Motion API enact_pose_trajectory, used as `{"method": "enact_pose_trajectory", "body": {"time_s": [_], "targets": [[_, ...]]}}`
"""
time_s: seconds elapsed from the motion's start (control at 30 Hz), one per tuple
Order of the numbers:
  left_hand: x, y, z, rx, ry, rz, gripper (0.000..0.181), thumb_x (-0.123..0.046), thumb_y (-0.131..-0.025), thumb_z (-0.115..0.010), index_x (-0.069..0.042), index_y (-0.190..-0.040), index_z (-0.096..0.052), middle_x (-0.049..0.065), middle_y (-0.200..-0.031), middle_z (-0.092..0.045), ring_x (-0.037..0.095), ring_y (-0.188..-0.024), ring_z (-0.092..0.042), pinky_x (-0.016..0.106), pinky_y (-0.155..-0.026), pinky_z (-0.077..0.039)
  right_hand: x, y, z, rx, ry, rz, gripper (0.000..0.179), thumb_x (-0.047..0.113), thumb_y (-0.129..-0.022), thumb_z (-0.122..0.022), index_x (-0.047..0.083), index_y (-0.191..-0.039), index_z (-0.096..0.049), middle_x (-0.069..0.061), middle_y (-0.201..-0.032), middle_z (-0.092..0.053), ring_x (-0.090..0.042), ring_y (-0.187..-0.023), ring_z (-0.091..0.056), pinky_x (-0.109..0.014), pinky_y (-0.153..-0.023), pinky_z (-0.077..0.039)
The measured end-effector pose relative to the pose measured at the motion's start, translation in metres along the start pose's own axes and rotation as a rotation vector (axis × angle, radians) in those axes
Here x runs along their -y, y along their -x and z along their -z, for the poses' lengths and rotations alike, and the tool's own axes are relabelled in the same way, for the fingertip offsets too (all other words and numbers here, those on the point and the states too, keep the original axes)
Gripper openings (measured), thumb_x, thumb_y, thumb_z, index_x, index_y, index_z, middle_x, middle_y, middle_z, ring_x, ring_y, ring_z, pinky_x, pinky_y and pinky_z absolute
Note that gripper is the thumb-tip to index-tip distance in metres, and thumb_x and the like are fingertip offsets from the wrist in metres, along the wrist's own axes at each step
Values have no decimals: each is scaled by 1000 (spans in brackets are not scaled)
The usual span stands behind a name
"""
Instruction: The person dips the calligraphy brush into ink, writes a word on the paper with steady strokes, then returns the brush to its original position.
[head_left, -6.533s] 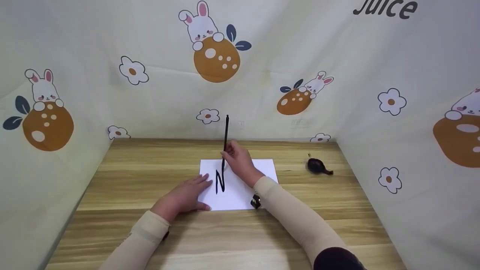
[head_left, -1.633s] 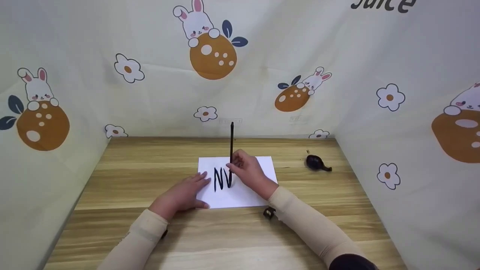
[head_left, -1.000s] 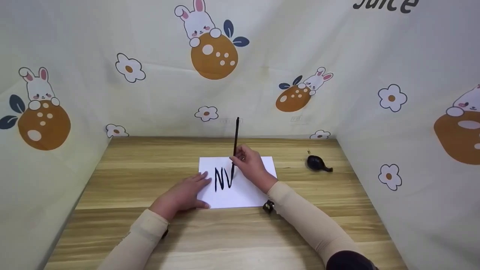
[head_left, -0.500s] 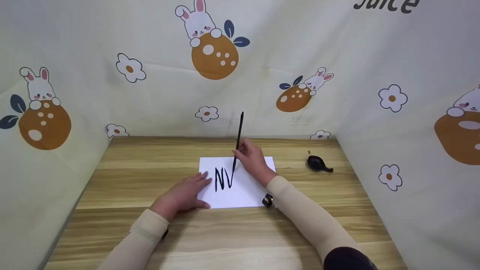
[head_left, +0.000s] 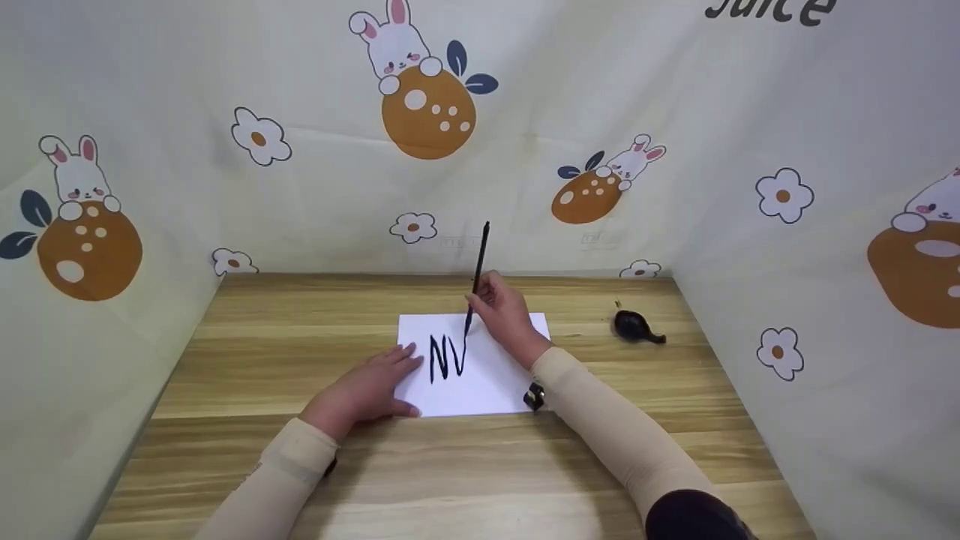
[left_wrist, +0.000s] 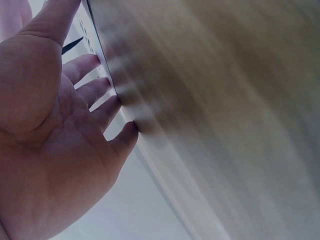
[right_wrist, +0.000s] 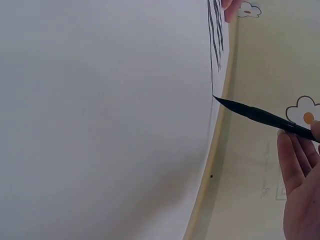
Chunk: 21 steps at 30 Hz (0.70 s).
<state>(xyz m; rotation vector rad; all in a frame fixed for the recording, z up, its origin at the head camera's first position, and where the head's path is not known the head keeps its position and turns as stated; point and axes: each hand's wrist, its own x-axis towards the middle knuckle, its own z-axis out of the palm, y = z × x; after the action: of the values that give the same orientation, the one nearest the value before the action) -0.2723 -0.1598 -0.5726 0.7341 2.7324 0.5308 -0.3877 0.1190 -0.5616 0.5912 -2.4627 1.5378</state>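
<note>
A slim black writing brush (head_left: pixel 481 259) stands nearly upright, leaning a little right at its top, pinched between the fingers and thumb of my right hand (head_left: pixel 506 311). Its dark tip (right_wrist: pixel 225 102) touches the white paper (head_left: pixel 487 394) at the end of a thin black stroke. Bold zigzag strokes (head_left: pixel 448 356) like an N and a V mark the sheet's left half. My left hand (head_left: pixel 367 386) rests with spread fingers on the paper's left edge. The left wrist view shows its palm (left_wrist: pixel 65 150) and extended fingers.
On the wooden table (head_left: pixel 285 322), a black round-bodied object with a short spout-like end (head_left: pixel 634 327) lies right of the paper; its kind is unclear. Printed cloth walls (head_left: pixel 510 180) enclose the back and both sides.
Since the earliest frame, the V-like stroke has appeared right of the N. Over the last second, my right hand has moved the brush up the sheet, lengthening its right line. My left hand has stayed put.
</note>
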Motion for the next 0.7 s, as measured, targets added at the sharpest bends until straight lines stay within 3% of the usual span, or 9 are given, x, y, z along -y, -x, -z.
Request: {"method": "enact_pose_trajectory", "body": {"time_s": [0.33,0.7], "targets": [[-1,0,0,2,3,-9,98,-50,-95,-86,-4,-169,-43,20,-180,-28,46,-165,-27,68,-130,-25,1,1,9,-67,22,42,15,14,-106,-77,9,-111,-63,-1,-98,-75,-15,-91,-73,-33,-83,-63],[-1,1,0,0,3,0,96,-49,-95,-87,-5,-169,-44,19,-180,-29,46,-164,-28,67,-131,-25,3,9,12,-66,9,121,13,3,-103,-78,4,-105,-65,-5,-90,-77,-17,-83,-75,-30,-77,-65]]}}
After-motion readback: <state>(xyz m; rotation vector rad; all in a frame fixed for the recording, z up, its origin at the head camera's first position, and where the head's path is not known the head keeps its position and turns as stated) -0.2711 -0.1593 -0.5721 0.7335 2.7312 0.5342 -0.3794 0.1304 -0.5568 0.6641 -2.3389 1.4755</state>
